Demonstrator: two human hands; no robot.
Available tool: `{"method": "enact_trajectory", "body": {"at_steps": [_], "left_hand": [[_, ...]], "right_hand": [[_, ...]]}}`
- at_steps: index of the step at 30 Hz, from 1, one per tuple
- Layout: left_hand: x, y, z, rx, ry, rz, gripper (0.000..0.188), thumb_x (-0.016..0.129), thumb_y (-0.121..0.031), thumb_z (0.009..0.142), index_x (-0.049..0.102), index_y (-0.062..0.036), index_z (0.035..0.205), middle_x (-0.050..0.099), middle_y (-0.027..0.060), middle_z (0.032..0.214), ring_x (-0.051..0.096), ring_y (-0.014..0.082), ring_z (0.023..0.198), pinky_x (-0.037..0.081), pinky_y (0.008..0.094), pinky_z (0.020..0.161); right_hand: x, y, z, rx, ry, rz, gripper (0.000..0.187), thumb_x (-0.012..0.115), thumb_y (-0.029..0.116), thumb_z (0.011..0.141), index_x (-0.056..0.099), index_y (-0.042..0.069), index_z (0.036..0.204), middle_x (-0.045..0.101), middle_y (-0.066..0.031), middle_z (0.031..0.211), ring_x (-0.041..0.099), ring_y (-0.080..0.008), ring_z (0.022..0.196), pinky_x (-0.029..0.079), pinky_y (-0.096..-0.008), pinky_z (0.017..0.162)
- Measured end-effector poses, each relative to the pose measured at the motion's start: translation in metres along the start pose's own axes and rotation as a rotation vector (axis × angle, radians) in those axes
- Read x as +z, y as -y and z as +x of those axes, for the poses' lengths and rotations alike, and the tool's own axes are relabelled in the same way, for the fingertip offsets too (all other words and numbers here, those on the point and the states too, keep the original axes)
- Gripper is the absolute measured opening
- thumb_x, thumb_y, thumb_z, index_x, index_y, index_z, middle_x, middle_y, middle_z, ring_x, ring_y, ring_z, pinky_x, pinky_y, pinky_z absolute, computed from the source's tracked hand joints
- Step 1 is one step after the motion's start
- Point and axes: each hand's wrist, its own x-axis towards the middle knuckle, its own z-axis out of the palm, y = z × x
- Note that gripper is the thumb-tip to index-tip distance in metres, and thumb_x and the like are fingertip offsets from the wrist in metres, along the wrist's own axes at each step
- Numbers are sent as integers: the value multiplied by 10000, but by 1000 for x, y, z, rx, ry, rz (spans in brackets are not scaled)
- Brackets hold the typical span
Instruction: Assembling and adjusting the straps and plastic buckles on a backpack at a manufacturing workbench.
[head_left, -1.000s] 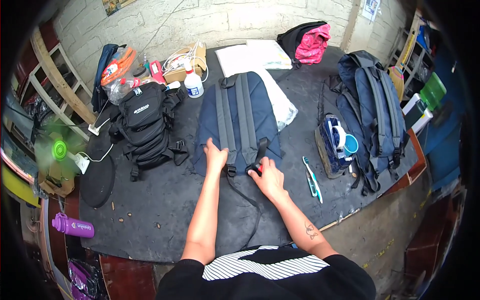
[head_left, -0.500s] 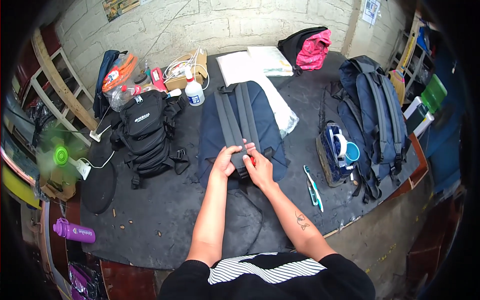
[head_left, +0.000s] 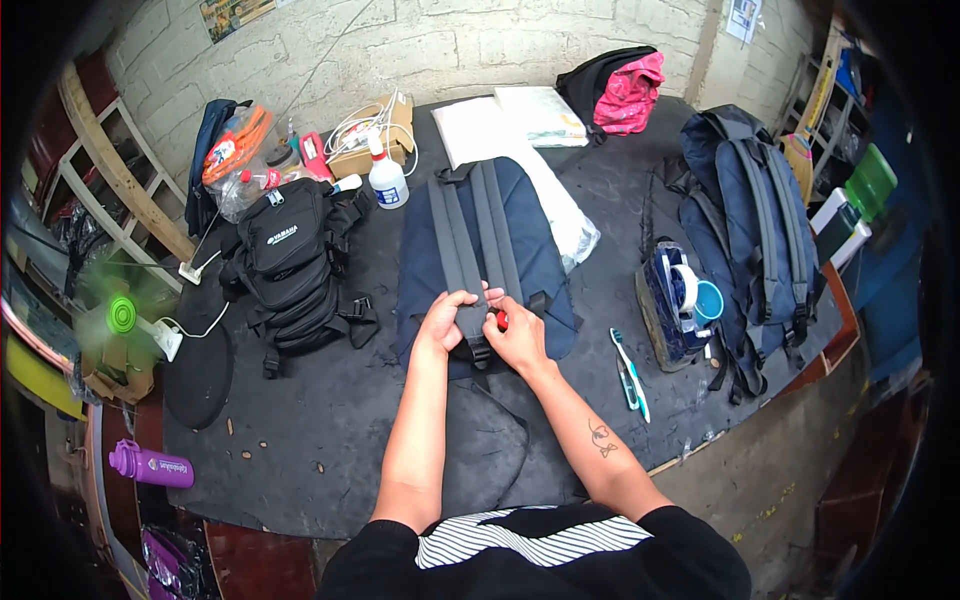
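Observation:
A navy backpack (head_left: 530, 225) lies in front of me with its two grey padded shoulder straps (head_left: 456, 240) facing up. My left hand (head_left: 440, 322) is closed on the lower end of the left strap, thumb on top. My right hand (head_left: 520, 338) is closed at the same strap end, from its right side. A small red object (head_left: 502, 320) shows in the right hand; most of it is hidden, so its kind cannot be made out. Just below the fingers is a black buckle (head_left: 480, 350), with a thin webbing strap (head_left: 515, 415) trailing toward me.
Left lie a black bag (head_left: 290, 250), a spray bottle (head_left: 387, 180) and a running green fan (head_left: 121, 315). To the right are two toothbrushes (head_left: 630, 375), a caddy (head_left: 665, 310) with tape and a blue cup, and another navy backpack (head_left: 745, 220). White sheets (head_left: 545, 115) lie behind.
My hands stay at the strap end with little movement. The right fingers have shifted slightly, and the buckle below them shows more fully. The view has moved a little.

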Motion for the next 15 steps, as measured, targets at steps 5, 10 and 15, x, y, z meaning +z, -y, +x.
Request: {"method": "enact_trajectory", "body": {"at_steps": [5, 10, 15], "left_hand": [[-3, -1, -1, -9, -1, 17, 341, 486, -24, 763, 528, 56, 1092, 595, 231, 1098, 596, 326, 994, 508, 423, 863], [-1, -2, -3, -3, -16, 40, 349, 488, -39, 767, 529, 51, 1102, 605, 221, 1080, 589, 314, 1008, 501, 415, 874], [10, -5, -12, 83, -82, 101, 418, 617, 10, 744, 514, 34, 1148, 641, 186, 991, 618, 295, 957, 503, 402, 871]], "right_hand": [[-1, 2, 1, -11, 16, -13, 237, 583, 171, 749, 612, 38, 943, 668, -130, 899, 649, -300, 778, 516, -383, 680], [-3, 4, 2, -20, 19, -14, 242, 585, 175, 757, 615, 39, 954, 666, -138, 897, 649, -303, 775, 517, -385, 685], [-11, 1, 0, 43, 40, 173, 229, 600, 230, 827, 607, 31, 939, 650, -172, 810, 644, -325, 753, 498, -386, 646]]}}
